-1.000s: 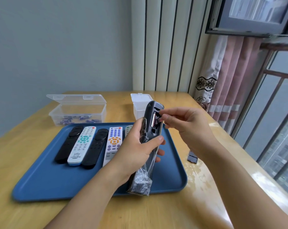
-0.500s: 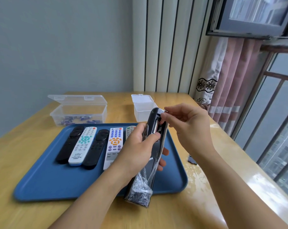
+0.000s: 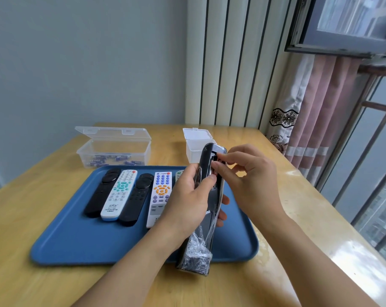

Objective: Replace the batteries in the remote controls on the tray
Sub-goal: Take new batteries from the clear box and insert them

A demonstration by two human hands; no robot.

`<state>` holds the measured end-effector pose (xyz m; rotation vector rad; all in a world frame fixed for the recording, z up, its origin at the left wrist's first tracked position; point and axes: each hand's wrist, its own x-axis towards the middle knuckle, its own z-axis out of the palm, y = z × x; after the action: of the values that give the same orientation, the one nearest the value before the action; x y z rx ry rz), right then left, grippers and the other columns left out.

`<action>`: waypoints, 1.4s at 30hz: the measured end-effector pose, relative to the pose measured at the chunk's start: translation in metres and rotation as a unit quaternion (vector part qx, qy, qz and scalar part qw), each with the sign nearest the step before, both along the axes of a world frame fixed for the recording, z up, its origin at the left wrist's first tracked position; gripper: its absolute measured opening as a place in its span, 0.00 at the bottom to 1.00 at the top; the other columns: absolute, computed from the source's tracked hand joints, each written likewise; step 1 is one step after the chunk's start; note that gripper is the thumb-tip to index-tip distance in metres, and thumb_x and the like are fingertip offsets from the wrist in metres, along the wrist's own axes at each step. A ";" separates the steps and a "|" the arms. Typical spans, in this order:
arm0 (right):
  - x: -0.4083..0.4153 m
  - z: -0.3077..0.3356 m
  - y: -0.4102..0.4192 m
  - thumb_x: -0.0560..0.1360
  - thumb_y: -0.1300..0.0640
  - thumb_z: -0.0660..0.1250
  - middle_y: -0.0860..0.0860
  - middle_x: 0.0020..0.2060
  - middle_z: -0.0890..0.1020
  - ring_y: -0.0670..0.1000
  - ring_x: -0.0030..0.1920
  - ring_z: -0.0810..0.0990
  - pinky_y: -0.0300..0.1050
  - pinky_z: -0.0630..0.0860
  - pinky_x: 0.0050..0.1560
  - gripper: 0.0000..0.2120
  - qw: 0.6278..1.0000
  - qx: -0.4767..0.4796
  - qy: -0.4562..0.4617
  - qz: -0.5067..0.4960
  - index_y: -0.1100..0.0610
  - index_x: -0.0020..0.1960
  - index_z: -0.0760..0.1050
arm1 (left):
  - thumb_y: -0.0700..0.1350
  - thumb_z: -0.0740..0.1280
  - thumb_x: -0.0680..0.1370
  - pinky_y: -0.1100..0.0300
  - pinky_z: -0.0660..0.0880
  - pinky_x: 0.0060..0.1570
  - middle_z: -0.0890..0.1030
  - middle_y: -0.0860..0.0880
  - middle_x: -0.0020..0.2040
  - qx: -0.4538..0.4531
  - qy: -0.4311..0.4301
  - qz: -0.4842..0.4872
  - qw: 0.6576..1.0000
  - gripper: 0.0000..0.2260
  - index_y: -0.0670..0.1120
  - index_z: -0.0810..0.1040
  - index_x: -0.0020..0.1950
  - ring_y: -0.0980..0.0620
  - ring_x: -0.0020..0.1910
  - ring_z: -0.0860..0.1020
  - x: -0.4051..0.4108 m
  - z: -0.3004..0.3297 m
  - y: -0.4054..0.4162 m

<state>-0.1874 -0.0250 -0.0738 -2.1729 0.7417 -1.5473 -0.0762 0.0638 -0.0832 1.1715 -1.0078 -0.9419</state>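
The left hand [image 3: 187, 202] holds a dark remote [image 3: 206, 218] wrapped in plastic film, upright above the blue tray [image 3: 81, 240], fingers curled around its body. The right hand [image 3: 251, 180] reaches into the open battery slot at the top; its fingertips [image 3: 218, 161] seem to pinch a battery, but this is hard to see. Four remotes [image 3: 141, 196] lie in the tray.

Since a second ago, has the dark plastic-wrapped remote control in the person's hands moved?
Yes: the remote's wrapped end came nearer the person, now past the blue tray's near rim.
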 end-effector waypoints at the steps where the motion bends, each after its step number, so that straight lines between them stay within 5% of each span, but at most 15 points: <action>1: 0.000 -0.001 0.001 0.72 0.61 0.77 0.50 0.42 0.80 0.38 0.39 0.78 0.26 0.71 0.41 0.06 1.000 -0.004 0.001 0.000 0.58 0.49 0.86 | 0.46 0.60 0.85 0.47 0.80 0.32 0.84 0.39 0.38 -0.003 -0.001 0.003 1.000 0.05 0.50 0.74 0.59 0.41 0.29 0.80 0.000 0.000 0.000; 4: 0.002 -0.003 0.002 0.74 0.60 0.75 0.50 0.40 0.78 0.40 0.37 0.77 0.27 0.70 0.38 0.04 1.000 -0.010 0.017 0.012 0.58 0.49 0.86 | 0.46 0.60 0.85 0.49 0.80 0.30 0.83 0.39 0.38 -0.007 0.003 0.010 1.000 0.05 0.49 0.74 0.59 0.41 0.29 0.80 0.000 0.002 0.000; 6: 0.003 -0.003 0.003 0.78 0.58 0.70 0.51 0.42 0.76 0.45 0.36 0.78 0.38 0.75 0.36 0.06 0.997 -0.040 0.057 0.023 0.58 0.49 0.86 | 0.47 0.61 0.85 0.50 0.79 0.30 0.83 0.40 0.37 -0.013 0.007 0.021 1.000 0.05 0.49 0.74 0.59 0.41 0.29 0.80 0.003 0.003 0.001; 8: 0.004 -0.005 0.005 0.81 0.54 0.65 0.49 0.45 0.75 0.51 0.40 0.77 0.47 0.77 0.40 0.11 0.987 -0.089 0.135 0.002 0.56 0.52 0.85 | 0.47 0.63 0.84 0.50 0.79 0.30 0.82 0.41 0.36 -0.016 0.005 0.029 0.999 0.05 0.48 0.75 0.58 0.40 0.29 0.80 0.007 0.004 0.001; 10: 0.004 -0.004 0.006 0.82 0.52 0.63 0.47 0.47 0.75 0.50 0.47 0.76 0.44 0.76 0.46 0.12 0.981 -0.092 0.171 0.000 0.53 0.56 0.84 | 0.48 0.64 0.84 0.50 0.78 0.30 0.82 0.39 0.36 -0.010 0.010 0.033 0.999 0.07 0.47 0.74 0.57 0.40 0.29 0.79 0.008 0.006 0.001; 12: -0.001 0.003 0.004 0.82 0.53 0.63 0.45 0.47 0.78 0.47 0.47 0.78 0.40 0.74 0.46 0.10 0.995 0.011 0.091 0.035 0.51 0.56 0.83 | 0.49 0.64 0.84 0.52 0.78 0.29 0.83 0.38 0.37 0.004 0.029 0.034 0.999 0.08 0.45 0.73 0.58 0.41 0.29 0.79 0.006 0.006 0.000; 14: -0.015 0.009 -0.009 0.81 0.55 0.65 0.45 0.45 0.81 0.51 0.43 0.81 0.46 0.78 0.42 0.09 0.991 0.134 0.005 -0.005 0.49 0.58 0.81 | 0.48 0.63 0.84 0.53 0.79 0.28 0.83 0.36 0.37 0.026 0.053 0.037 0.998 0.09 0.42 0.72 0.59 0.41 0.28 0.79 0.002 0.005 -0.001; 17: -0.055 0.011 -0.039 0.76 0.52 0.69 0.51 0.53 0.82 0.52 0.48 0.81 0.45 0.76 0.46 0.16 0.943 0.208 0.216 -0.144 0.53 0.63 0.78 | 0.46 0.63 0.84 0.53 0.79 0.27 0.82 0.35 0.36 0.062 0.069 0.038 0.995 0.11 0.40 0.72 0.60 0.42 0.27 0.79 -0.002 0.001 0.001; 21: -0.089 0.005 -0.049 0.70 0.46 0.77 0.53 0.64 0.79 0.54 0.59 0.78 0.43 0.74 0.54 0.32 0.819 0.296 0.476 -0.124 0.55 0.71 0.73 | 0.46 0.62 0.84 0.54 0.79 0.27 0.82 0.37 0.35 0.077 0.075 0.019 0.994 0.11 0.40 0.72 0.60 0.43 0.26 0.78 -0.005 0.001 0.002; 30: -0.089 0.003 -0.059 0.66 0.49 0.81 0.50 0.53 0.81 0.51 0.50 0.79 0.45 0.78 0.50 0.27 0.792 0.296 0.526 -0.096 0.54 0.60 0.77 | 0.47 0.62 0.84 0.55 0.78 0.28 0.82 0.38 0.35 0.084 0.063 -0.006 0.994 0.08 0.45 0.74 0.59 0.43 0.27 0.77 -0.008 -0.001 0.001; 33: -0.091 0.004 -0.061 0.69 0.55 0.79 0.49 0.51 0.80 0.49 0.43 0.79 0.41 0.76 0.41 0.20 0.815 0.326 0.476 -0.051 0.52 0.56 0.74 | 0.47 0.63 0.84 0.54 0.78 0.28 0.82 0.37 0.35 0.082 0.065 -0.016 0.994 0.07 0.46 0.74 0.58 0.43 0.27 0.78 -0.010 -0.003 0.001; 36: -0.088 0.007 -0.058 0.72 0.65 0.75 0.55 0.42 0.84 0.55 0.38 0.79 0.46 0.77 0.40 0.09 0.898 0.353 0.262 0.027 0.61 0.48 0.76 | 0.49 0.62 0.84 0.53 0.79 0.29 0.82 0.37 0.36 0.085 0.062 -0.021 0.994 0.07 0.46 0.73 0.58 0.43 0.28 0.78 -0.011 -0.006 0.000; 39: -0.071 0.023 -0.038 0.73 0.71 0.72 0.58 0.37 0.81 0.56 0.38 0.80 0.47 0.79 0.41 0.08 0.971 0.223 -0.016 0.081 0.66 0.46 0.74 | 0.51 0.61 0.85 0.52 0.79 0.30 0.82 0.37 0.36 0.085 0.070 -0.020 0.994 0.09 0.46 0.73 0.59 0.42 0.28 0.78 -0.011 -0.006 0.000; 42: -0.039 0.024 -0.006 0.71 0.71 0.74 0.55 0.38 0.82 0.53 0.40 0.83 0.43 0.81 0.44 0.14 0.988 0.043 -0.105 0.101 0.54 0.43 0.75 | 0.52 0.58 0.86 0.51 0.78 0.30 0.81 0.36 0.36 0.074 0.103 -0.007 0.992 0.15 0.41 0.72 0.61 0.42 0.28 0.78 -0.009 -0.006 -0.001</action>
<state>-0.2262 -0.0311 -0.0499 -1.9202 0.4942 -1.5755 -0.0853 0.0625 -0.0895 1.1633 -0.7914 -1.1389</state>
